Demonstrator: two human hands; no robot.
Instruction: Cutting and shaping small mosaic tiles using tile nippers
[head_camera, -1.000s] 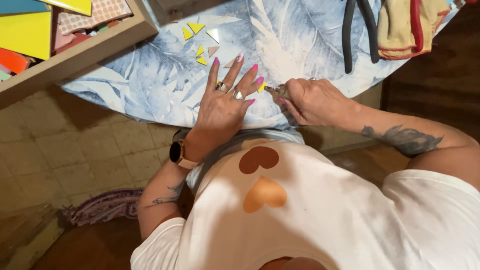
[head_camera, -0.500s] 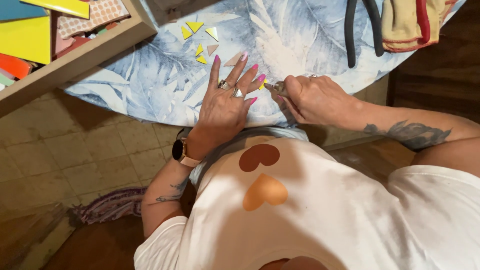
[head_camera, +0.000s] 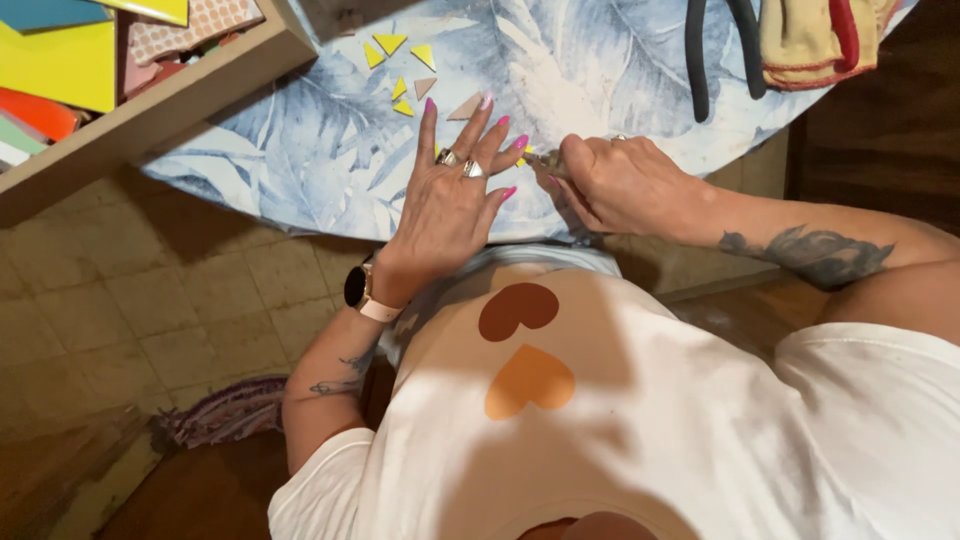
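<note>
My left hand (head_camera: 450, 195) lies flat with fingers spread on the blue leaf-print tablecloth (head_camera: 300, 160), pressing on a small yellow piece (head_camera: 524, 155) that shows only at its fingertips. My right hand (head_camera: 620, 185) is closed around a small metal tool (head_camera: 548, 165) whose tip meets that yellow piece beside my left fingertips. Several small yellow and tan triangular tile pieces (head_camera: 400, 65) lie on the cloth just beyond my left hand.
A wooden tray (head_camera: 170, 105) at the top left holds coloured tiles in yellow, orange and blue. Black-handled pliers (head_camera: 715, 50) and a yellow-and-red glove (head_camera: 820, 35) lie at the top right. The table edge runs close to my body; tiled floor lies below left.
Both hands stay in the same place on the cloth; the view has shifted only slightly.
</note>
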